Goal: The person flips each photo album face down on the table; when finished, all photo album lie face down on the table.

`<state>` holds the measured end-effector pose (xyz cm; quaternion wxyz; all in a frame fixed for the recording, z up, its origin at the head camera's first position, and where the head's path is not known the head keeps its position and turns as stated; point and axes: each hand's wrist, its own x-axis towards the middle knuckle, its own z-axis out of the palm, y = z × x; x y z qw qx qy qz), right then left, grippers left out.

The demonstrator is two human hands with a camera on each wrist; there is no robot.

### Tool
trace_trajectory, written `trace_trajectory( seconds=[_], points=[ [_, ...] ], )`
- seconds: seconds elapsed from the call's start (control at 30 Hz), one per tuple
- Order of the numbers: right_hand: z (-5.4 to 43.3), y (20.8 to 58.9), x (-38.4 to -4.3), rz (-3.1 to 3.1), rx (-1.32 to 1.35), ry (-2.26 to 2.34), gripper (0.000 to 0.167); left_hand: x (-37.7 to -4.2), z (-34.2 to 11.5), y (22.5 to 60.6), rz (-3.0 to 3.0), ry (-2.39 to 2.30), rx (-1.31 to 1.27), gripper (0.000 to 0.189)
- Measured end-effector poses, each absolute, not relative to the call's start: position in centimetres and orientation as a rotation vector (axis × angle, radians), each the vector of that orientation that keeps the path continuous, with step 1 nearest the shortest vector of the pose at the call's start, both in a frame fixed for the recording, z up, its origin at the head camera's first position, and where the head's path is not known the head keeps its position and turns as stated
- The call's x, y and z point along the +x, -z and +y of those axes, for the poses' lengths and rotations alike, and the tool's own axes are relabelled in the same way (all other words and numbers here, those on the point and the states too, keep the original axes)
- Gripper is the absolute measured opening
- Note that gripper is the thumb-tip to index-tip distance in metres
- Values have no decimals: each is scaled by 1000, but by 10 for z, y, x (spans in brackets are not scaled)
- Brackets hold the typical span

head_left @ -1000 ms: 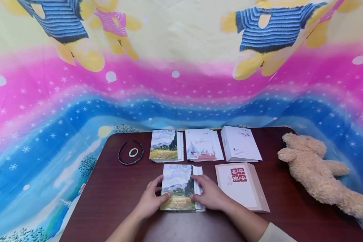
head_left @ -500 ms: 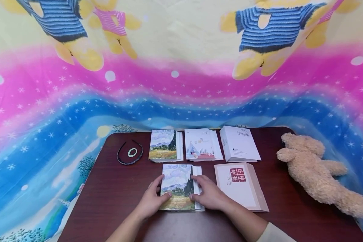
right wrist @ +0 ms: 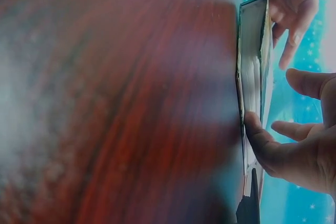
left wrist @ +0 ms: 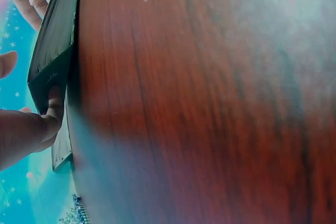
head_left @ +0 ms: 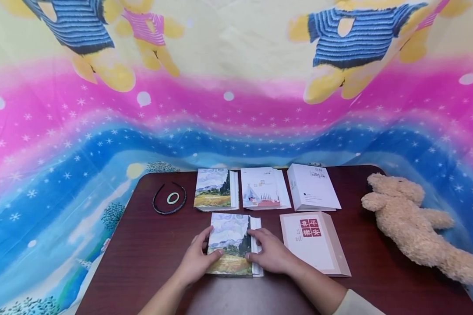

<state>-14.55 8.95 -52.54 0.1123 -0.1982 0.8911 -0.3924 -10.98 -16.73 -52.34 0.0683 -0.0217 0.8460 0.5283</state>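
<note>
A photo album [head_left: 230, 243] with a painted landscape cover lies on the dark wooden table [head_left: 142, 271], spine on the left and page edges on the right. My left hand [head_left: 199, 256] is at its left side; in the left wrist view a finger [left wrist: 55, 100] touches the dark spine, while the thumb stands off it. On the opposite side is my right hand [head_left: 272, 251]. One of its fingers [right wrist: 257, 132] presses the page side in the right wrist view, its thumb raised away from the album. Both thumbs overlap the cover in the head view.
Behind stand a matching landscape album [head_left: 213, 188], an album with a tent picture [head_left: 262, 188] and a white album [head_left: 315, 188]. A beige album with red characters [head_left: 311, 240] lies right. A headband [head_left: 169, 212] encircles a pale ring [head_left: 173, 198] at left; a teddy bear [head_left: 410, 223] lies far right.
The album between my hands has shifted slightly left, and its cover and right edge sit a little differently. My right fingers have moved slightly left with it; my left hand stays almost in place.
</note>
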Motion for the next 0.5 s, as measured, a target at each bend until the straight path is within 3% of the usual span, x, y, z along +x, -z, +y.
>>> trace_trajectory(
  seconds=[0.5],
  points=[
    [91,525,-147,2588,-521,1178,70,-109,-166,509,2571,-1623,8,79]
  ],
)
